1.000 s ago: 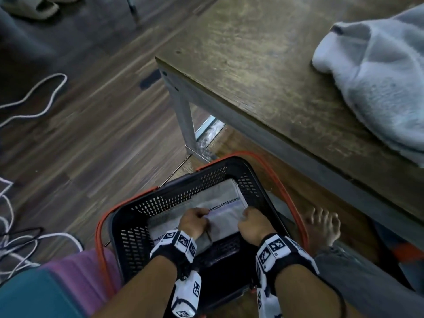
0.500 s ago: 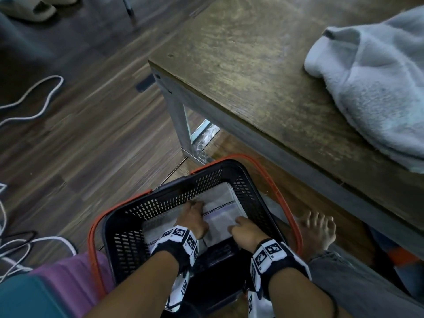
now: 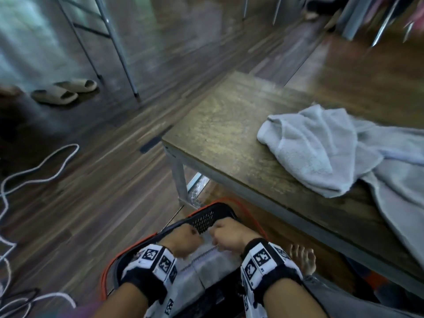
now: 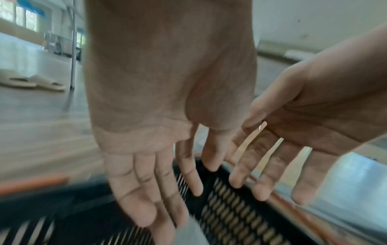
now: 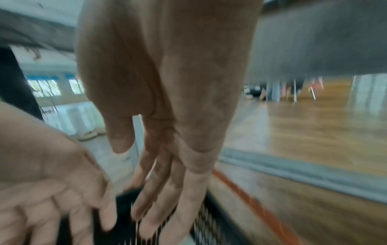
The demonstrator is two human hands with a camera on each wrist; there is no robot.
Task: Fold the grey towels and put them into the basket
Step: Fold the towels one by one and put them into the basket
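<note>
A folded grey towel point(image 3: 206, 269) with a checked stripe lies inside the black mesh basket point(image 3: 203, 220) on the floor. My left hand point(image 3: 183, 237) and right hand point(image 3: 229, 235) hover side by side just above it, holding nothing. The left wrist view shows my left hand point(image 4: 146, 174) with straight, spread fingers over the basket wall point(image 4: 230, 207), and the right hand point(image 4: 293, 132) beside it. In the right wrist view my right hand point(image 5: 167, 157) also hangs with loose, straight fingers. A crumpled light grey towel point(image 3: 321, 152) lies on the wooden table point(image 3: 224, 125), with another towel point(image 3: 401, 203) beside it.
The basket's orange handle point(image 5: 251, 203) runs along its right side under the table edge. A bare foot point(image 3: 302, 260) rests right of the basket. White cables point(image 3: 34, 175) trail over the floor at left. Slippers point(image 3: 64, 90) and metal rack legs point(image 3: 114, 42) stand further back.
Both hands have let go of the folded towel and risen above it with fingers straightened. The head view has tilted up, showing more of the table and room.
</note>
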